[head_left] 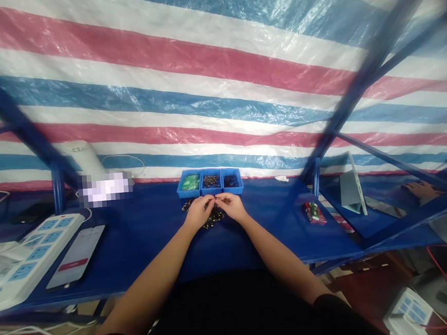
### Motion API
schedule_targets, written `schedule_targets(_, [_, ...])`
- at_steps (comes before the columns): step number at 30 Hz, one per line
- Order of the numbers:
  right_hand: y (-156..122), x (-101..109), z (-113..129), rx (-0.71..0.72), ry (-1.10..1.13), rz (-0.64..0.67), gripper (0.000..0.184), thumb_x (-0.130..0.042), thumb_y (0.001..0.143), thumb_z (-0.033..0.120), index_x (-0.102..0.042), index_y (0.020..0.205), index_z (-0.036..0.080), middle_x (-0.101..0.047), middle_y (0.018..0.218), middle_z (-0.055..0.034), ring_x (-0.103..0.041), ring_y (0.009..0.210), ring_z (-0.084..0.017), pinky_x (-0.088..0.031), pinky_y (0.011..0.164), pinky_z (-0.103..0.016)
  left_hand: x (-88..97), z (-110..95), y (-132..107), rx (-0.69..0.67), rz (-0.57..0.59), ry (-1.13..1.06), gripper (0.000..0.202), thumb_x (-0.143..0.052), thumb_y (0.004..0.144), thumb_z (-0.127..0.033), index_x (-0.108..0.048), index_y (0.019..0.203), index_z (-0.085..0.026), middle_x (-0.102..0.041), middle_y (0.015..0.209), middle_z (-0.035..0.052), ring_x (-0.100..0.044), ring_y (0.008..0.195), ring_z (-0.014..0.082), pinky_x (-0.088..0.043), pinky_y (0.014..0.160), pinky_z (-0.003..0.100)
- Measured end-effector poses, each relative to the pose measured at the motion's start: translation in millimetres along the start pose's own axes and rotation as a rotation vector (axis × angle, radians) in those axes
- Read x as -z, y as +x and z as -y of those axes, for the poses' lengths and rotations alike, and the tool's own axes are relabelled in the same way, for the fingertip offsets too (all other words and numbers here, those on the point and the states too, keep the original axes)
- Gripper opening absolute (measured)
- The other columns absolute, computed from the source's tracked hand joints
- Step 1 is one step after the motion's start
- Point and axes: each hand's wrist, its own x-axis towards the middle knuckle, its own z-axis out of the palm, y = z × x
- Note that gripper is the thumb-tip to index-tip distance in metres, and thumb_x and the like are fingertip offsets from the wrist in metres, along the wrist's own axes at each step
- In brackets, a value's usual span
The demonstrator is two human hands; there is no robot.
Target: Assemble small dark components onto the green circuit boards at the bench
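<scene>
My left hand (pixel 199 211) and my right hand (pixel 231 206) meet fingertip to fingertip just in front of three blue bins. Both are closed in a pinch; whatever sits between the fingers is too small to make out. Beneath and beside them lies a pile of small black and brassy parts (pixel 214 218), partly hidden by the hands. The left bin (pixel 189 194) holds green pieces (pixel 191 182), the middle bin (pixel 211 191) small brassy and dark parts (pixel 211 181), and the right bin (pixel 233 191) dark pieces (pixel 230 180).
A white power strip (pixel 40 254) and a phone (pixel 76 255) lie at left on the blue table (pixel 146 261). Near the right edge is a small red-green box (pixel 314 212). Beyond the blue frame post stand a tablet (pixel 352 186) and another person's hand (pixel 422 191).
</scene>
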Motion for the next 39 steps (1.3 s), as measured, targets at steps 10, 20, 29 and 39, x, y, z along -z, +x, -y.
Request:
schedule_targets(10, [2.0,3.7,-0.6,0.029,-0.051,0.005,0.034,-0.068,0.076,0.044,-0.07,0.097,0.018,-0.072,0.083,-0.0063,-0.069,0.071,-0.019,-0.057,0.071,-0.032,-0.5,0.7,1.1,0.011,-0.012,0.028,0.023,-0.048,0.093,-0.036,-0.063,0.105,-0.023,-0.069,0.082,0.0022,-0.062,0.075,0.0182,-0.046,0.075,0.031])
schedule_targets(20, [2.1,3.2,-1.6,0.024,-0.068,0.011,0.033,-0.068,0.075,0.044,-0.07,0.096,0.019,-0.073,0.083,-0.0059,-0.069,0.071,-0.018,-0.057,0.072,-0.032,0.5,2.0,2.0,-0.029,-0.022,0.029,0.023,-0.045,0.094,-0.035,-0.064,0.101,-0.023,-0.071,0.091,0.0039,-0.064,0.081,0.0192,-0.046,0.079,0.032])
schedule_targets(29, [-0.1,1.0,-3.1,0.0,-0.054,-0.005,0.035,-0.068,0.075,0.045,-0.071,0.099,0.019,-0.073,0.084,-0.0061,-0.07,0.073,-0.02,-0.058,0.073,-0.033,3.1,3.7,3.4,-0.017,-0.004,0.023,0.021,-0.049,0.093,-0.036,-0.062,0.102,-0.023,-0.068,0.081,0.0017,-0.063,0.075,0.0176,-0.047,0.073,0.029])
schedule_targets(39, [-0.8,2.6,-3.0,0.014,-0.074,0.01,0.033,-0.068,0.076,0.044,-0.072,0.098,0.018,-0.074,0.086,-0.0068,-0.069,0.072,-0.019,-0.057,0.072,-0.033,1.9,3.3,3.3,-0.019,0.017,0.038,0.02,-0.048,0.093,-0.035,-0.063,0.098,-0.023,-0.068,0.08,0.0018,-0.062,0.074,0.0176,-0.046,0.074,0.03])
